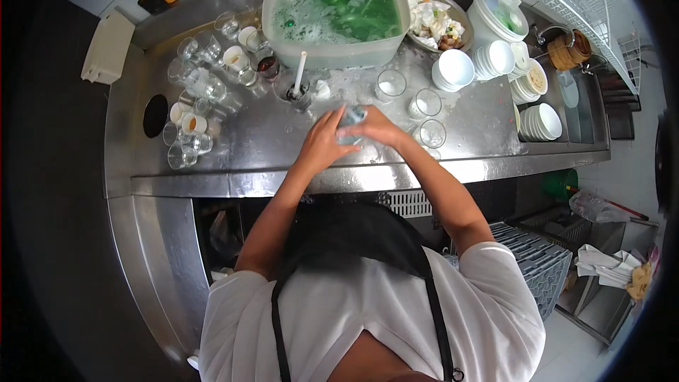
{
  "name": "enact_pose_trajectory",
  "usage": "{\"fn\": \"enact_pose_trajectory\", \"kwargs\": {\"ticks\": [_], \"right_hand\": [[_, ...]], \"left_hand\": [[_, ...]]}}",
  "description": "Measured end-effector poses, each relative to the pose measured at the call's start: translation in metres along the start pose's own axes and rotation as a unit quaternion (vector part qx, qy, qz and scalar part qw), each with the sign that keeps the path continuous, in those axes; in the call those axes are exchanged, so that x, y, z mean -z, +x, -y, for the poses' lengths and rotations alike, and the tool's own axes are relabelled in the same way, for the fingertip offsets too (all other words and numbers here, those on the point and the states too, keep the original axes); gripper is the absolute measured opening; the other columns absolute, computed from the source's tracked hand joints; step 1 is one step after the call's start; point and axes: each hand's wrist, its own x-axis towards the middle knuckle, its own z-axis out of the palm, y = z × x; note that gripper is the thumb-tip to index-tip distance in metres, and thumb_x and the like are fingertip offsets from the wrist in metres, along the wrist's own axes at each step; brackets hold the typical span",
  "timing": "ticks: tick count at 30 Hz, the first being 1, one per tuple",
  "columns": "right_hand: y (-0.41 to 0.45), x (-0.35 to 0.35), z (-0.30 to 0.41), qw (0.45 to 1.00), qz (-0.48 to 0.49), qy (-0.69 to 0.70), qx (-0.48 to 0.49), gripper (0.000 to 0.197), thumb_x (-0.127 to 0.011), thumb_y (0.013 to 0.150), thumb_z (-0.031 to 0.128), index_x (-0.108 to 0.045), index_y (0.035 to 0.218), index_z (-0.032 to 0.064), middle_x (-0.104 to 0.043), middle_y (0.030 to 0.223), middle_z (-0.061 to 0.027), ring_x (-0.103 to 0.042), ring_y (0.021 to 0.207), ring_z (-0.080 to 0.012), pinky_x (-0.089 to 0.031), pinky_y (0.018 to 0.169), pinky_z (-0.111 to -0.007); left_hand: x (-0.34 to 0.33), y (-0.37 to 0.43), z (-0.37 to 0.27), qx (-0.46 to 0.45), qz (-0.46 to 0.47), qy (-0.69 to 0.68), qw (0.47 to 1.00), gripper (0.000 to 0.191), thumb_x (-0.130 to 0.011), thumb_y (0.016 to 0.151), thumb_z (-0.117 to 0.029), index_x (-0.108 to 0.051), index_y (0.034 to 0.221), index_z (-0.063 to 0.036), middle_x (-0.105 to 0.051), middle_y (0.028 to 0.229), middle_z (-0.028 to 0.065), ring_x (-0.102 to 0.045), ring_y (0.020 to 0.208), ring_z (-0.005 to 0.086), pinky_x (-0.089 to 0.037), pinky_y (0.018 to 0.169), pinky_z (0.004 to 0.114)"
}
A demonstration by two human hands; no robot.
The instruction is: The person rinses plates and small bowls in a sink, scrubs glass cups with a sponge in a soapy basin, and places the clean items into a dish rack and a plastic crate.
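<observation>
Both my hands are around one drinking glass (351, 126) over the steel counter, near its front edge. My left hand (322, 138) holds it from the left side, and my right hand (374, 127) grips it from the right with fingers across it. The glass is partly hidden by the fingers and blurred. Just behind it lie a crumpled white tissue (321, 89) and a glass with a white straw (300, 71) and dark contents. To the right stand several glasses with white matter in them, one of them a short glass (432, 133) near my right forearm.
A plastic tub (337, 55) of green, foamy liquid stands at the back. Glasses and cups crowd the left, around a round counter hole (156, 116). Right are a bowl of food scraps (460, 16), a white bucket (480, 16), stacked white bowls (453, 70) and a sink (578, 111).
</observation>
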Motion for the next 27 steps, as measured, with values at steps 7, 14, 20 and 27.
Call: {"fn": "enact_pose_trajectory", "kwargs": {"ticks": [7, 14, 20, 27], "right_hand": [[-0.036, -0.01, -0.023, 0.836, -0.099, -0.523, 0.13, 0.045, -0.085, 0.071, 0.024, -0.061, 0.102, 0.0031, -0.07, 0.092, -0.0187, -0.068, 0.095, -0.0361, -0.048, 0.092, -0.051], [-0.063, -0.012, 0.004, 0.849, -0.222, -0.444, 0.182, 0.042, -0.079, 0.082, 0.038, -0.062, 0.098, 0.0041, -0.069, 0.088, -0.0169, -0.067, 0.094, -0.0361, -0.046, 0.103, -0.051], [-0.114, 0.017, 0.01, 0.829, -0.387, -0.332, 0.229, 0.041, -0.085, 0.077, 0.035, -0.066, 0.091, 0.0021, -0.069, 0.085, -0.0165, -0.068, 0.087, -0.0396, -0.055, 0.078, -0.046], [-0.185, 0.059, 0.004, 0.873, -0.427, -0.2, 0.123, 0.042, -0.087, 0.076, 0.034, -0.067, 0.089, 0.0002, -0.07, 0.081, -0.0186, -0.068, 0.075, -0.0383, -0.054, 0.067, -0.044]], "left_hand": [[-0.018, -0.006, 0.115, 0.214, -0.347, -0.14, 0.902, 0.091, -0.093, 0.068, -0.015, -0.044, 0.142, 0.0055, -0.056, 0.138, 0.0182, -0.058, 0.123, 0.0283, -0.046, 0.105, 0.037], [-0.013, 0.05, 0.136, 0.084, -0.34, -0.112, 0.93, 0.077, -0.091, 0.068, -0.008, -0.048, 0.13, 0.005, -0.062, 0.124, 0.015, -0.062, 0.113, 0.0238, -0.047, 0.102, 0.036], [0.015, 0.096, -0.012, 0.004, -0.22, -0.155, 0.963, 0.087, -0.087, 0.073, -0.003, -0.036, 0.144, -0.0001, -0.061, 0.116, 0.0133, -0.064, 0.104, 0.0218, -0.056, 0.08, 0.031], [-0.059, 0.261, -0.082, 0.077, -0.005, -0.309, 0.948, 0.105, -0.085, 0.079, -0.03, -0.017, 0.156, -0.0082, -0.052, 0.132, 0.0201, -0.065, 0.101, 0.0304, -0.055, 0.085, 0.043]]}}
